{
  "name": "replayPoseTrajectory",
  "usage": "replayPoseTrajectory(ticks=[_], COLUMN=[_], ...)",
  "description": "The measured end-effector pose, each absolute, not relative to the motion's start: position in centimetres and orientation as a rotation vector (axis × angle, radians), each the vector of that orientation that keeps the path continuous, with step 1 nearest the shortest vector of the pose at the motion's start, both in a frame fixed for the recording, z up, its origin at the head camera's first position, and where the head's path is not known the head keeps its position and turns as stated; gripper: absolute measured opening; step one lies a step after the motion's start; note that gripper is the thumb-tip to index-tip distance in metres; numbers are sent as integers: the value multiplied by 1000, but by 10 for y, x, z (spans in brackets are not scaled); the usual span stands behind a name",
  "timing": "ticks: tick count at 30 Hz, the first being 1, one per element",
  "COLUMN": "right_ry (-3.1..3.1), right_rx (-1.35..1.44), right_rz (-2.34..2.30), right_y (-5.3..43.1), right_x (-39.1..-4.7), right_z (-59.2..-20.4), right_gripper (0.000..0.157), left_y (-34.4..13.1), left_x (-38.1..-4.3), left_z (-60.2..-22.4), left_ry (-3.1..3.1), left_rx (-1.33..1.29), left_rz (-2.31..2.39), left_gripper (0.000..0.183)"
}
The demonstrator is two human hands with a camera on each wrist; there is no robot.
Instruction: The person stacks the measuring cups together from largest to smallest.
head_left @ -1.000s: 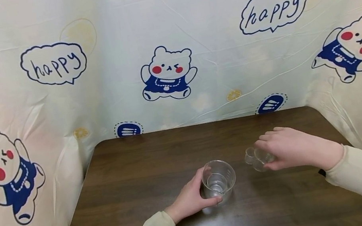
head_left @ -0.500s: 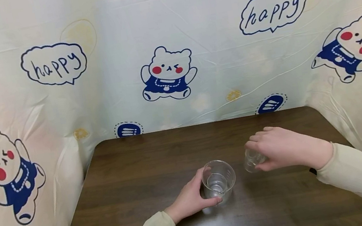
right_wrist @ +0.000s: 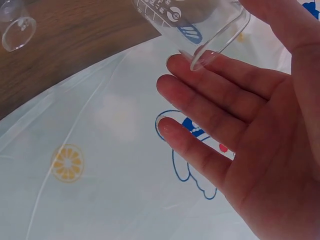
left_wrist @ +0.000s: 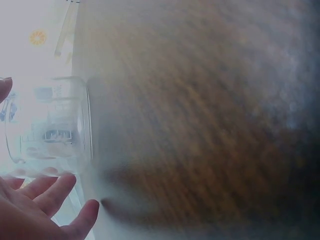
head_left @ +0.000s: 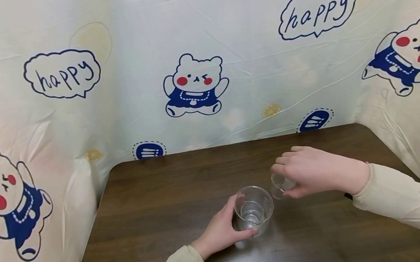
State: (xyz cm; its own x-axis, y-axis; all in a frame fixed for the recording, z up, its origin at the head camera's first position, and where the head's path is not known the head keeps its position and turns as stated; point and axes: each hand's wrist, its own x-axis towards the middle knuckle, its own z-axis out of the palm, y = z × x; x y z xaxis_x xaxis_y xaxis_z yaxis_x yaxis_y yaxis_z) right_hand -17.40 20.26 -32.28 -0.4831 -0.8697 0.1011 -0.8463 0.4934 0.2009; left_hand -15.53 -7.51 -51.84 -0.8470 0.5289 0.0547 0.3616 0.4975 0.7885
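Note:
On the table, a large clear beaker [head_left: 254, 210] stands upright, with what looks like clear liquid low inside. My left hand [head_left: 224, 224] holds it, thumb on the near side and fingers around its left side. Just right of its rim, my right hand [head_left: 314, 171] grips a smaller glass beaker [head_left: 280, 184] from above. White printed markings show on this beaker [right_wrist: 172, 15] in the right wrist view, between thumb and fingers. Another clear glass vessel [right_wrist: 19, 32] shows at that view's upper left; I cannot tell which one it is.
A dark wood-grain table [head_left: 154, 197] lies under both hands. Pale cloth [head_left: 140, 68] printed with bears, orange slices and "happy" bubbles hangs behind the table and along both sides.
My right hand has moved left with the smaller beaker, closer to the large one. A small round glass vessel seen beside it a second ago cannot be told apart now. My left hand stays put.

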Motion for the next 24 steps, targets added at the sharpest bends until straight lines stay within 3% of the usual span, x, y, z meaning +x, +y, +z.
replayPoseTrajectory(ticks=[24], right_ry=[-2482], right_rx=[1596], right_rz=[-221], right_y=[164], right_x=[-184], right_z=[-334], right_gripper=[45], left_y=[-75], left_x=[-155], left_z=[-516], left_ry=[2554], left_rx=[801], left_rz=[1282], left_gripper=[93])
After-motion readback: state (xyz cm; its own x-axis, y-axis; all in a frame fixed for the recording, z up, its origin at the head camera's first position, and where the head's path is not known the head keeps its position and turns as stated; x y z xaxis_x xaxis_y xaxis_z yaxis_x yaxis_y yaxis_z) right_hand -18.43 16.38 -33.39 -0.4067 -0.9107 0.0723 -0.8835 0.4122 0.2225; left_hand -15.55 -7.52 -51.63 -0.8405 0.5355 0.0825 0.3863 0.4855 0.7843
